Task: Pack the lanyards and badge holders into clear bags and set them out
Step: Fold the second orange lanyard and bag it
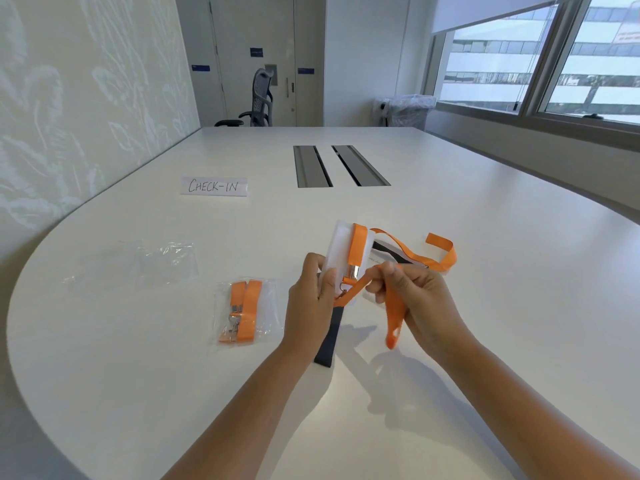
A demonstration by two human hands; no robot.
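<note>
Mid-table, an orange lanyard (pixel 360 249) is being wound around a white badge holder (pixel 341 252) held up over the white worktop (pixel 450 202).

Left hand (pixel 310 301): fingers curled around the lower edge of the badge holder, thumb pressed on its face. Right hand (pixel 412 291): fingers closed on the orange strap, a loop of which hangs down below the hand; the remaining strap trails off to the right across the worktop. A dark strap (pixel 329 337) is seen hanging below the left hand. A packed clear bag (pixel 247 311), holding a folded orange lanyard with metal clip, lies flat just left of the left hand. Empty clear bags (pixel 149 265) lie farther left. A handwritten "CHECK-IN" sign (pixel 214 186) is placed well beyond, near two grey cable slots (pixel 339 165).
</note>
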